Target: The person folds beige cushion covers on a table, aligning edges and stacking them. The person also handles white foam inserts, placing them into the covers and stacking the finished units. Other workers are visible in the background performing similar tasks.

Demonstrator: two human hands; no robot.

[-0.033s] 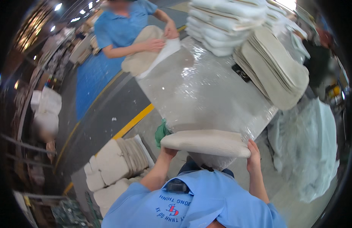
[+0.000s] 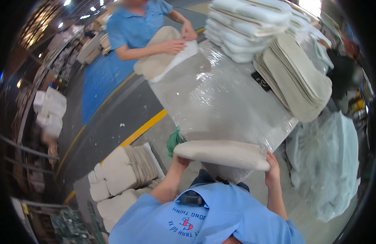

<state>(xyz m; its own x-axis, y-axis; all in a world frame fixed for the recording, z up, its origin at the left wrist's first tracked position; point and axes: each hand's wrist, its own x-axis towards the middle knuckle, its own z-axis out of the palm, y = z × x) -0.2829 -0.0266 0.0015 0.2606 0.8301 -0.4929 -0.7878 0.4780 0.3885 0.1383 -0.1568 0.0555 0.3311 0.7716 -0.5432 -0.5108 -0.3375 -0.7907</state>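
Observation:
A beige fabric-covered cushion (image 2: 220, 153) is held on edge at the near corner of the plastic-covered table (image 2: 232, 105). My left hand (image 2: 181, 161) grips its left end, with most of the fingers hidden behind the fabric. At the other end, my right hand (image 2: 272, 166) is closed on the cushion's right edge, thumb toward the top. Something green and crumpled, like a cloth or bag (image 2: 174, 140), hangs at the table's edge beside my left hand.
Across the table a co-worker (image 2: 141, 34) handles a beige cover with white padding (image 2: 178, 61). White pads (image 2: 245, 24) and beige cushions or covers (image 2: 295, 75) are stacked at the far right. Plastic-wrapped bundles (image 2: 326, 162) stand right; more cushions (image 2: 119, 166) lie lower left.

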